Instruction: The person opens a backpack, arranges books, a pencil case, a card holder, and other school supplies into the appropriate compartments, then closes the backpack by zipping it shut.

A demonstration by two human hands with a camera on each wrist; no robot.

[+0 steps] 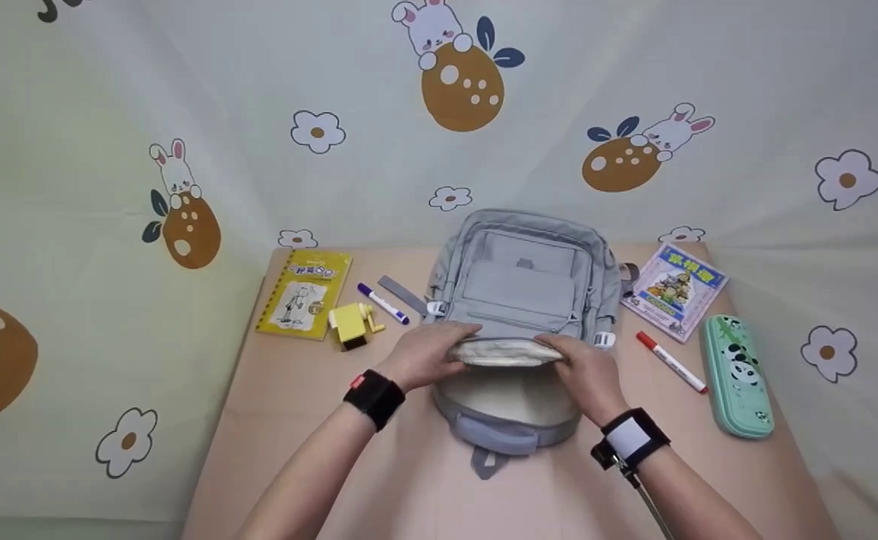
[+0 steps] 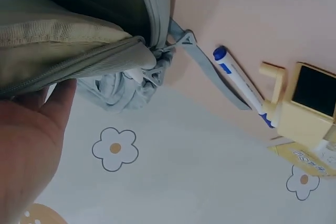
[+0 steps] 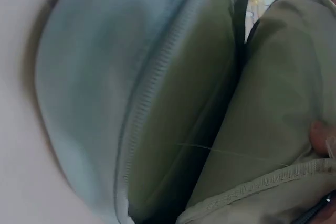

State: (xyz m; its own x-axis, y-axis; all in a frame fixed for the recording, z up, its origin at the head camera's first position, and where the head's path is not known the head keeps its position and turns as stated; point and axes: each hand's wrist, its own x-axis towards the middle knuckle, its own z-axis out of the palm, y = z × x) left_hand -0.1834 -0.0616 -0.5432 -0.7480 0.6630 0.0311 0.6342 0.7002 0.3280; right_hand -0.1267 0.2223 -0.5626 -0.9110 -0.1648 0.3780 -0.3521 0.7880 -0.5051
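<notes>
A grey backpack (image 1: 525,281) lies on the table, its main compartment unzipped and its top handle (image 1: 497,435) toward me. My left hand (image 1: 425,354) grips the left side of the lifted front panel's edge. On the right side of that edge, my right hand (image 1: 590,381) holds it with the thumb on the pale lining (image 1: 510,352). The left wrist view shows the left hand's fingers (image 2: 62,100) under the zippered edge (image 2: 89,66). In the right wrist view, a fingertip (image 3: 320,137) presses the inner lining (image 3: 283,98); the compartment's depth is dark.
Left of the bag are a yellow book (image 1: 304,294), a yellow crank pencil sharpener (image 1: 350,324), a blue marker (image 1: 383,303) and a grey strap (image 1: 401,294). To its right lie a purple book (image 1: 677,291), a red marker (image 1: 672,361) and a green panda pencil case (image 1: 738,375).
</notes>
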